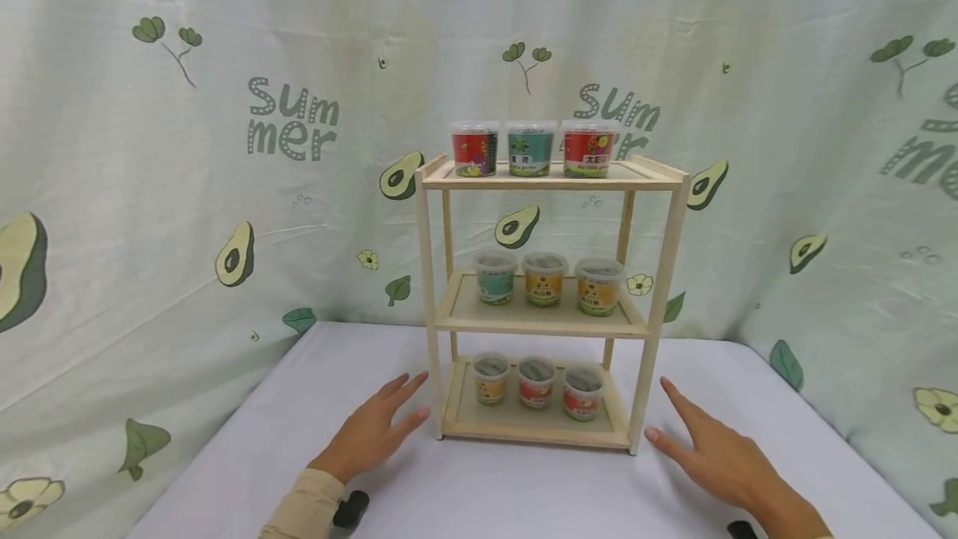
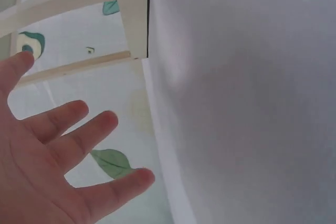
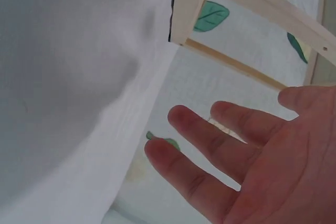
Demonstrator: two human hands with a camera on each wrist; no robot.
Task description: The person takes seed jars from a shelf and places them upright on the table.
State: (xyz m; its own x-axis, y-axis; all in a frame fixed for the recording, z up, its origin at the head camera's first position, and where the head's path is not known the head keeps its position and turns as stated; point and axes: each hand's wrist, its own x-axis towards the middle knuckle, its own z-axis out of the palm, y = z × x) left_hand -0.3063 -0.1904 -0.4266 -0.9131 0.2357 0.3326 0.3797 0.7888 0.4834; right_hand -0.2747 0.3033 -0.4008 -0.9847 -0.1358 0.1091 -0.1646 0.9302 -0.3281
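Observation:
A three-tier wooden shelf [image 1: 535, 328] stands on the white-covered table, holding small lidded plastic cups on every tier. On top are a red cup [image 1: 475, 152], a teal cup [image 1: 530, 152] and another red cup [image 1: 588, 152]. The middle tier bears a teal cup [image 1: 495, 283] and two orange ones; the bottom has an orange cup [image 1: 491, 383] and two red ones. My left hand [image 1: 372, 431], fingers spread, is just left of the shelf's lower front post. On the other side my right hand [image 1: 714, 452] is held with straight fingers beside the right post. Both hold nothing.
Behind the table hangs a pale curtain [image 1: 337, 215] printed with avocados, leaves and lettering, which also runs along both sides. The white tabletop [image 1: 516, 489] extends in front of the shelf and to either side. Dark straps show at both wrists.

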